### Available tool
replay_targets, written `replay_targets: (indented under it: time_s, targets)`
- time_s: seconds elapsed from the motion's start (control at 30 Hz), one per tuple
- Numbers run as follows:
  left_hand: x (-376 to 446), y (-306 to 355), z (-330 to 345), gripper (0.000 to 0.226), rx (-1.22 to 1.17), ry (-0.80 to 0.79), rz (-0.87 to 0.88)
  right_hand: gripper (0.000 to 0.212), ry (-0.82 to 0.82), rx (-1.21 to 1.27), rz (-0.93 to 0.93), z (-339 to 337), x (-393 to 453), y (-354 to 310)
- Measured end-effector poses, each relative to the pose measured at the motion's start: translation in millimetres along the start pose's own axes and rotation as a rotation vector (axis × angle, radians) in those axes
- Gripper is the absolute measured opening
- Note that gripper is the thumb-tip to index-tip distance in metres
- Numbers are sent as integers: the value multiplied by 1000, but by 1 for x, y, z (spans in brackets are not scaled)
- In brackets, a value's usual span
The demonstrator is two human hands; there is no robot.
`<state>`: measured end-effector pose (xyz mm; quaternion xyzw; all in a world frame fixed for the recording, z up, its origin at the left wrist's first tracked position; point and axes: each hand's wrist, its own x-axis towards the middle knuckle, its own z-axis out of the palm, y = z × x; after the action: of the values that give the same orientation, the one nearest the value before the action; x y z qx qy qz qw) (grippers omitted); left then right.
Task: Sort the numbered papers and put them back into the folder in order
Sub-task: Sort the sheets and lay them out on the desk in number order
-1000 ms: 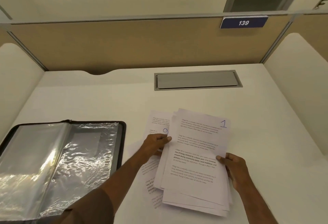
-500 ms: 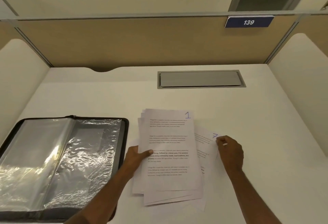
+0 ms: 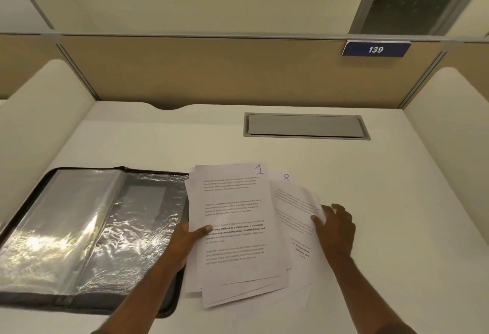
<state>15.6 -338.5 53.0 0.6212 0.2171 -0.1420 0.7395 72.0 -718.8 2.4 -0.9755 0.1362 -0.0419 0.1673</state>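
Two hands pinch opposite edges of fanned papers.

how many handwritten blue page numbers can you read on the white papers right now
2. A blue "1" on the top sheet's upper right corner, held by the left hand; a blue "8" just right of it. Other sheets' numbers are hidden.

A white desk sits in a carrel walled by a tan partition; a blue "139" plate hangs above the desk's grey cable hatch.
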Motion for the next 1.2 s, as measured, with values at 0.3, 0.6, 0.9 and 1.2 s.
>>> replay_targets:
  time_s: [0.3, 0.6, 0.9, 1.2]
  targets:
    - [-14, 5, -2, 82, -26, -20, 13, 23, 231, 686, -33, -105, -15, -35]
    - [-9, 10, -5, 100, -75, -70, 2, 30, 159, 1027, -146, -226, 7, -48]
    - [-14, 23, -7, 105, -243, -85, 25, 38, 209, 1193, -242, -266, 24, -72]
    - [-19, 42, 0, 89, -375, -186, -1, 28, -223, 936, -352, -206, 8, -115]
